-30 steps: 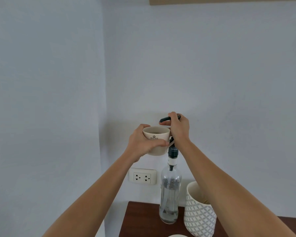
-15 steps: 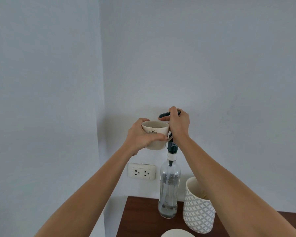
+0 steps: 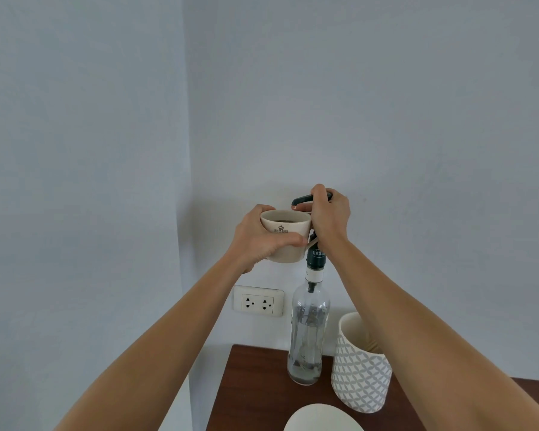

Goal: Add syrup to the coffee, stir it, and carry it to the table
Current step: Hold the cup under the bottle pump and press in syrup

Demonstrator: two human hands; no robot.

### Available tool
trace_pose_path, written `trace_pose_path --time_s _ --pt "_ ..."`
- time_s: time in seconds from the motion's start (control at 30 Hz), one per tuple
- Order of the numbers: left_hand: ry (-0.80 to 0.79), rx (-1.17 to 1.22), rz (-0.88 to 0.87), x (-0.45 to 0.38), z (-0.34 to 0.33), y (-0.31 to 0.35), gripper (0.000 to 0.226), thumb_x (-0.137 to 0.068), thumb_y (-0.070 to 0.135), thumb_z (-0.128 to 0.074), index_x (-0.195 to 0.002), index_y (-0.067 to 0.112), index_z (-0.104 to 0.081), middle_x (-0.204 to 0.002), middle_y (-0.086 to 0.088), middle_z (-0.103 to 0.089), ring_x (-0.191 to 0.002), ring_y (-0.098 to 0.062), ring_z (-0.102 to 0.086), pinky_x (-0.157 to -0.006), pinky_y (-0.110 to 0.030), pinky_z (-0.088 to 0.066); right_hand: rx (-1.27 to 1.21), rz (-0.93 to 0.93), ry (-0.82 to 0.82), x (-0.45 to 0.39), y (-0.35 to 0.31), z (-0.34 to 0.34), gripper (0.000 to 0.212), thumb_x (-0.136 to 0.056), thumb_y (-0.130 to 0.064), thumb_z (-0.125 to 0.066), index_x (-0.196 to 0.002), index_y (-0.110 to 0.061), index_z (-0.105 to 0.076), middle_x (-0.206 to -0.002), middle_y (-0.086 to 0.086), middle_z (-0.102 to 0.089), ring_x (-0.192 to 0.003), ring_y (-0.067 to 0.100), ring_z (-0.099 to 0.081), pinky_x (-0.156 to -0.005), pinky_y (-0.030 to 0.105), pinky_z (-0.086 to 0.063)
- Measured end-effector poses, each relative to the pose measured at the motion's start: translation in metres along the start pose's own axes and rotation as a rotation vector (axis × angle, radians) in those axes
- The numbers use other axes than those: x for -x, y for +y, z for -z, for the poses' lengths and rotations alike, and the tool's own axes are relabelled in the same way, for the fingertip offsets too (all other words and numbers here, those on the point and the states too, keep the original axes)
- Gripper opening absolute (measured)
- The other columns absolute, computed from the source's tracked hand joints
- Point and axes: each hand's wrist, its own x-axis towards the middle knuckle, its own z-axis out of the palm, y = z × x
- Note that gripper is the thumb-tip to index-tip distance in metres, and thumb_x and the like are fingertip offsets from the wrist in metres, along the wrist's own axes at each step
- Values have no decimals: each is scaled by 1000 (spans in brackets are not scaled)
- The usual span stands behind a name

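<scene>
A tall clear syrup bottle (image 3: pixel 307 334) stands on the dark wooden counter (image 3: pixel 255 387), little liquid left at its bottom. Its dark pump head (image 3: pixel 302 200) juts left, the spout over a cream coffee mug (image 3: pixel 285 231) with dark coffee inside. My left hand (image 3: pixel 259 241) wraps around the mug's side and holds it up in the air beside the bottle neck. My right hand (image 3: pixel 329 216) is closed over the top of the pump. The mug's handle is mostly hidden behind my right wrist.
A white patterned ceramic pot (image 3: pixel 360 368) stands right of the bottle, touching my right forearm. A white dish rim (image 3: pixel 321 418) shows at the bottom edge. A double wall socket (image 3: pixel 258 303) sits left of the bottle. Walls meet in a corner on the left.
The view has tilted slightly, shifting the scene in frame. Both hands keep the same hold on mug and pump; the pump head stays about level with the mug rim.
</scene>
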Motion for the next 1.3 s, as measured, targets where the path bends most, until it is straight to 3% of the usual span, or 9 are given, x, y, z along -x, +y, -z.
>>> trace_pose_path --time_s 0.37,0.53,0.67,0.83,0.97,1.13,1.3 --pt "-11 25 8 2 -2 1 97 -28 47 -85 -118 25 -57 -108 2 -67 -97 -16 -66 -64 -32 -55 46 5 -19 -2 3 1 26 -83 -21 -49 -60 -11 -53 -60 7 -76 -58 22 -65 -59 33 -50" --pt "-22 22 20 3 -2 1 101 -28 46 -85 -122 24 -55 -112 0 -66 -101 -20 -65 -64 -32 -55 65 -4 -35 -1 2 4 25 -85 -24 -49 -67 -9 -59 -63 5 -78 -59 20 -66 -60 32 -51" --pt "-26 11 26 0 -3 6 101 -29 46 -86 -122 25 -55 -114 -1 -66 -104 -22 -66 -64 -33 -56 21 -68 -59 -4 -1 6 27 -86 -28 -51 -73 -10 -66 -67 4 -79 -63 21 -68 -70 39 -57" --pt "-27 4 23 -4 -2 8 103 -29 46 -87 -124 25 -54 -117 -2 -65 -105 -22 -65 -64 -33 -57 -17 -98 -58 -7 -3 5 38 -87 -32 -53 -89 1 -70 -66 2 -79 -65 23 -67 -68 38 -55" --pt "-27 10 20 -6 -2 7 102 -28 46 -86 -123 24 -55 -115 -1 -66 -105 -21 -66 -63 -32 -55 -5 -75 -60 -7 -4 4 26 -86 -28 -51 -79 -8 -66 -68 4 -79 -63 22 -67 -67 37 -56" --pt "-29 19 21 -5 -2 7 102 -26 47 -85 -121 24 -55 -114 -1 -65 -103 -20 -66 -61 -30 -54 3 -41 -38 -7 -2 3 26 -86 -26 -49 -68 -12 -64 -67 5 -79 -63 20 -67 -71 38 -57" --pt "-39 20 23 -5 -1 6 99 -29 44 -86 -120 24 -55 -113 -1 -66 -101 -19 -65 -60 -29 -53 15 -33 -25 -8 0 1 26 -84 -27 -49 -71 -11 -64 -63 3 -78 -60 19 -67 -70 38 -57"
